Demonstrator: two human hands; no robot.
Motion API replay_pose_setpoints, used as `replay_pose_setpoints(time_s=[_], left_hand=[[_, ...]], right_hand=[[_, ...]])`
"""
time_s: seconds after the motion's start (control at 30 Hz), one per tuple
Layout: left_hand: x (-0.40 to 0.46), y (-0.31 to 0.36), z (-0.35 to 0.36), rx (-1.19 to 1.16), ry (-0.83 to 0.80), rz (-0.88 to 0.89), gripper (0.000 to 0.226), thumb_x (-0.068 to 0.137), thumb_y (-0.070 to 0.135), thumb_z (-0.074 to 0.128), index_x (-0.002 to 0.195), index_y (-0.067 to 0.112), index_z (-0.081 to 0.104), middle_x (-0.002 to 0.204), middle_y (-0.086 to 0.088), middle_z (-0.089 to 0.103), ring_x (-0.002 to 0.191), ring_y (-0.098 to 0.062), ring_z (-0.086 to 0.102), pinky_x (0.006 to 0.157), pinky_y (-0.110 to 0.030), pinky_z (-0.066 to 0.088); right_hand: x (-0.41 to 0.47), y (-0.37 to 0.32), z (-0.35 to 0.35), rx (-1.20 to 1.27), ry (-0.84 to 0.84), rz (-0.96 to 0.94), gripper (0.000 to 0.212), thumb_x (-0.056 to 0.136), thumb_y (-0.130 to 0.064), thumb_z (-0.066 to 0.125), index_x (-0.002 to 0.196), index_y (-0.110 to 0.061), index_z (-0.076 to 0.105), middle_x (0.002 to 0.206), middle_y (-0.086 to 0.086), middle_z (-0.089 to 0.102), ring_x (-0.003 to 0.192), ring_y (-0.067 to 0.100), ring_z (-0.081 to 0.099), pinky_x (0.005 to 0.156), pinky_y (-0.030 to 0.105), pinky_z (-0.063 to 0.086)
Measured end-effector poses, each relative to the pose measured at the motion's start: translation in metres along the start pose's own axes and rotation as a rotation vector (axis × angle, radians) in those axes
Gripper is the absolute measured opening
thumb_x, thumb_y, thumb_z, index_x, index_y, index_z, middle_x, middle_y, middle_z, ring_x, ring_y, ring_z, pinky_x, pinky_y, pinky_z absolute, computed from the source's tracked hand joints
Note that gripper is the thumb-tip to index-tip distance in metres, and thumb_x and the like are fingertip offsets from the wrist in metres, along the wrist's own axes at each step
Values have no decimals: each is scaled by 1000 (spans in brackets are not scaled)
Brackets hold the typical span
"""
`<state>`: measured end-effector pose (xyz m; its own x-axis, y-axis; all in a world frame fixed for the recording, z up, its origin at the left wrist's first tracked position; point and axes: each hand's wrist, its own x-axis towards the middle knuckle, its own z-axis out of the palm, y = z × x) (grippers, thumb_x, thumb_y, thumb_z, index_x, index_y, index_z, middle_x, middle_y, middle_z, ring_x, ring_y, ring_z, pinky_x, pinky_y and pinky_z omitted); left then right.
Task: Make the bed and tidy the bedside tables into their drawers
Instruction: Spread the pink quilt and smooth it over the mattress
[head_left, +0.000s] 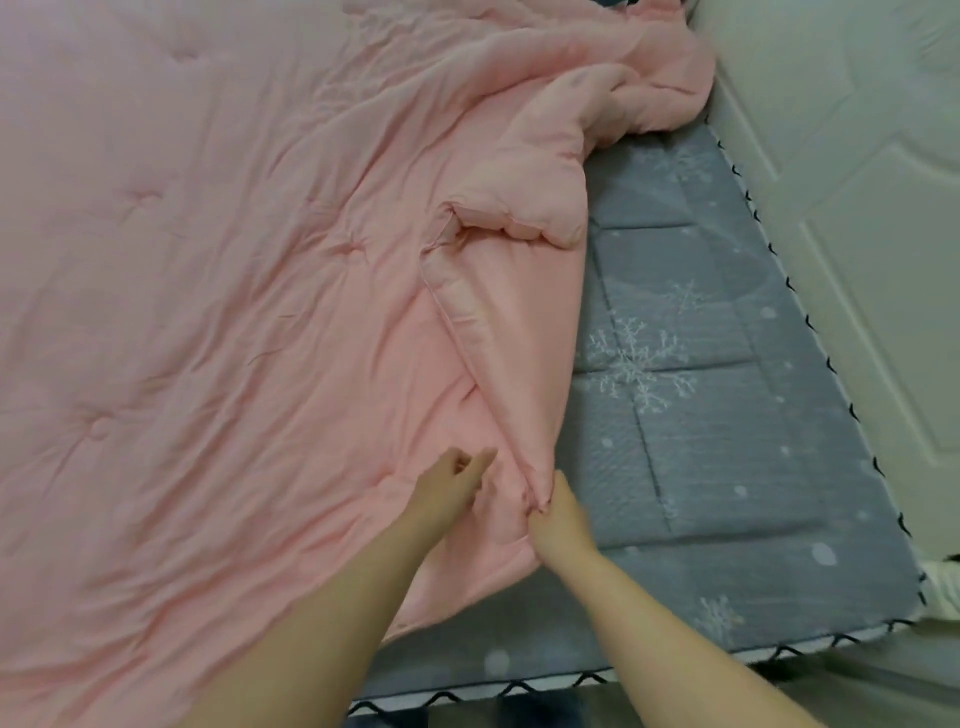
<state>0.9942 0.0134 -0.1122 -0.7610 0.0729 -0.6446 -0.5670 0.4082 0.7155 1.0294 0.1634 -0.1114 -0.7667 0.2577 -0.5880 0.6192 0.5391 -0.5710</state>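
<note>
- Right hand (561, 512) pinched the folded-back edge of the pink quilt (208, 312) at its near corner.
- Left hand (452, 483) hovered just left of that grip, fingers loosely curled, holding nothing.
- Beyond the grip, the quilt edge ran away in a raised fold to a bunched heap.
- Right of the grip, grey snowflake sheet (727, 441) lay uncovered up to the cream panelled wall (857, 208).
</note>
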Motion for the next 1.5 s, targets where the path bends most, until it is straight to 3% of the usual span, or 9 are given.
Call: replay_pose_setpoints(time_s=[0.17, 0.23, 0.37, 0.53, 0.83, 0.97, 1.1, 1.33, 1.5], left_hand=[[10, 86, 50, -235, 182, -76, 95, 66, 65, 71, 138, 12, 40, 133, -5, 54, 119, -28, 54, 102, -40, 45], [4, 105, 73, -307, 236, -51, 79, 78, 43, 71, 141, 9, 39, 135, -10, 53, 121, -30, 53, 102, -36, 44], [-41, 124, 135, 85, 143, 165, 48, 95, 16, 51, 141, 7, 39, 137, -12, 52, 125, -30, 50, 89, -21, 33], [-89, 104, 188, 383, -19, 341, 46, 96, 15, 44, 142, 14, 41, 135, -13, 56, 123, -29, 54, 101, -30, 39], [-153, 85, 185, 675, -6, 504, 47, 92, 23, 49, 137, 13, 42, 119, -17, 64, 105, -38, 60, 82, -36, 49], [-170, 69, 169, 583, -18, 576, 16, 90, 23, 49, 105, 25, 45, 90, -6, 66, 80, -33, 61, 62, -32, 42], [-180, 61, 156, 632, 34, 564, 20, 85, 29, 52, 96, 34, 35, 87, -3, 64, 78, -31, 61, 60, -32, 41], [-193, 92, 185, 738, 306, 719, 111, 57, 58, 69, 151, 27, 17, 149, 1, 34, 133, -18, 35, 106, -34, 35], [-207, 102, 206, 701, 166, 798, 43, 73, 26, 61, 115, 25, 54, 102, 2, 55, 96, -23, 56, 71, -38, 49]], right_hand=[[-57, 32, -26, 164, -149, -42, 54, 90, -5, 33, 136, -31, 45, 111, -1, 62, 99, 16, 60, 87, 26, 50], [-80, 46, -41, 239, -215, -34, 62, 87, -4, 39, 140, -36, 39, 114, -6, 61, 102, 11, 59, 85, 19, 47], [-85, 82, -88, 349, -350, 36, 47, 79, -21, 57, 121, -42, 51, 117, -13, 65, 107, 8, 62, 95, 29, 51], [-28, 94, -168, 731, -126, 123, 62, 73, -64, 62, 126, -32, 58, 119, -2, 68, 107, 21, 65, 100, 49, 49], [-19, 54, -229, 936, -81, 341, 93, 64, -41, 86, 140, -9, 42, 134, 12, 55, 119, 30, 55, 108, 45, 42], [-3, 70, -238, 1049, 40, 346, 63, 50, -15, 76, 110, -3, 63, 103, 14, 67, 84, 28, 65, 69, 35, 58], [-45, 46, -265, 1119, 270, 229, 32, 71, 6, 53, 102, 1, 61, 76, 11, 55, 57, 22, 52, 41, 18, 42], [-148, 70, -246, 1338, 100, 110, 45, 53, 7, 49, 95, 7, 62, 91, 21, 68, 88, 36, 66, 77, 58, 56], [-185, 100, -246, 1431, -3, 137, 44, 69, 12, 40, 107, 4, 61, 100, 20, 65, 88, 36, 63, 53, 38, 57]])
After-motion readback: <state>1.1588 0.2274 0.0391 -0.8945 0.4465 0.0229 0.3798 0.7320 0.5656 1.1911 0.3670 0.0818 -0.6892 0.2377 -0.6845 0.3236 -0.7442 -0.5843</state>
